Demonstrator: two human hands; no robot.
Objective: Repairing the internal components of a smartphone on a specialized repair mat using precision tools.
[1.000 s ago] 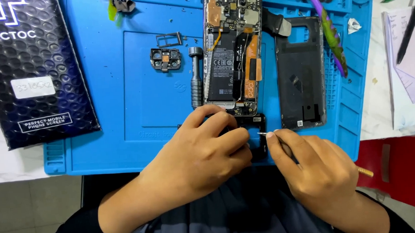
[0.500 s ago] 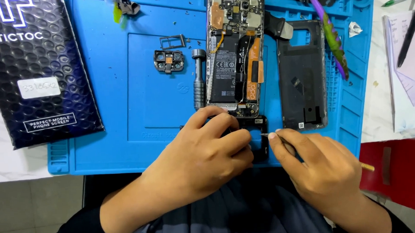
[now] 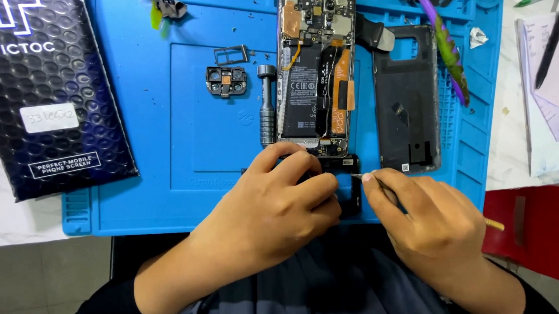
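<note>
1. While the head view looks straight down, the left hand (image 3: 275, 207) is curled over a small black part (image 3: 351, 191) at the near edge of the blue work mat (image 3: 165, 118), fingers clenched around it and pressing it to the mat.
2. Right hand (image 3: 433, 222) pinches a thin tool (image 3: 381, 187) between thumb and fingers; its fine tip touches the black part just beside the left fingertips. A tan end of the tool sticks out behind the hand.
3. Black part lies just below the opened phone (image 3: 317, 74), whose battery, orange flex cables and circuit board are exposed; whether the two touch cannot be told.
4. Grey screwdriver handle (image 3: 267, 104) lies alongside the phone's left edge.
5. Small camera frame (image 3: 226, 81) and a metal card tray (image 3: 231, 54) sit left of the screwdriver, apart from it.
6. Black back cover (image 3: 408, 101) lies right of the phone, inner face up.
7. Purple-green tool (image 3: 447, 49) rests along the cover's right edge.
8. Dark bubble-wrap pouch (image 3: 44, 92) overlaps the mat's left side.
9. Papers (image 3: 550, 101) lie on the table at far right.
</note>
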